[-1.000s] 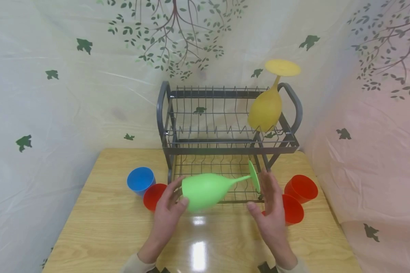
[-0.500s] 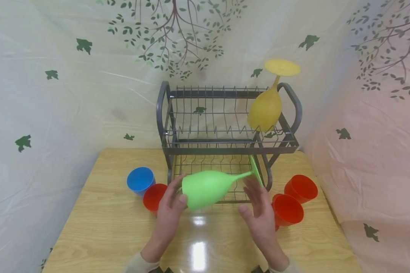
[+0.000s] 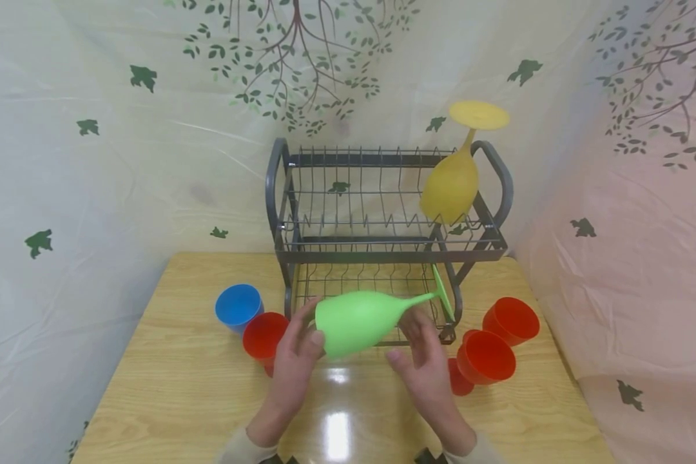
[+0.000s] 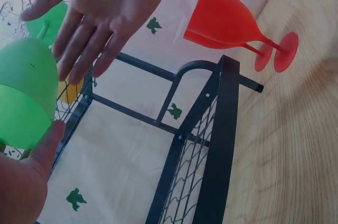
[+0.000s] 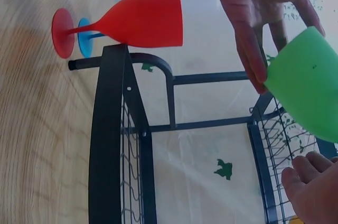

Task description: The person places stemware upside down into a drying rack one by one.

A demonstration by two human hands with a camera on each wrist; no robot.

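My left hand point(image 3: 292, 364) grips a green plastic goblet point(image 3: 356, 322) by its bowl near the rim, thumb on the near side and fingers on the far side. The goblet lies sideways in the air before the lower tier of a dark dish rack point(image 3: 383, 256), its foot pointing right. Beside the bowl and under the stem is my right hand point(image 3: 426, 374), thumb spread away from fairly straight fingers. The left wrist view shows this right hand point(image 4: 111, 12) spread, without a clear grip on the goblet. A yellow goblet point(image 3: 451, 183) stands upside down on the rack's upper tier at right.
Left of the rack, a blue cup point(image 3: 239, 309) and a red goblet point(image 3: 263, 341) stand on the wooden table point(image 3: 168, 386). Two more red goblets, one nearer point(image 3: 486, 361) and one farther back, stand at right. A patterned cloth point(image 3: 122, 161) hangs behind and at the sides.
The right hand has moved left and slightly down, from beside the goblet's foot to beside its bowl. The left hand and green goblet have shifted slightly right, and the foot has tilted.
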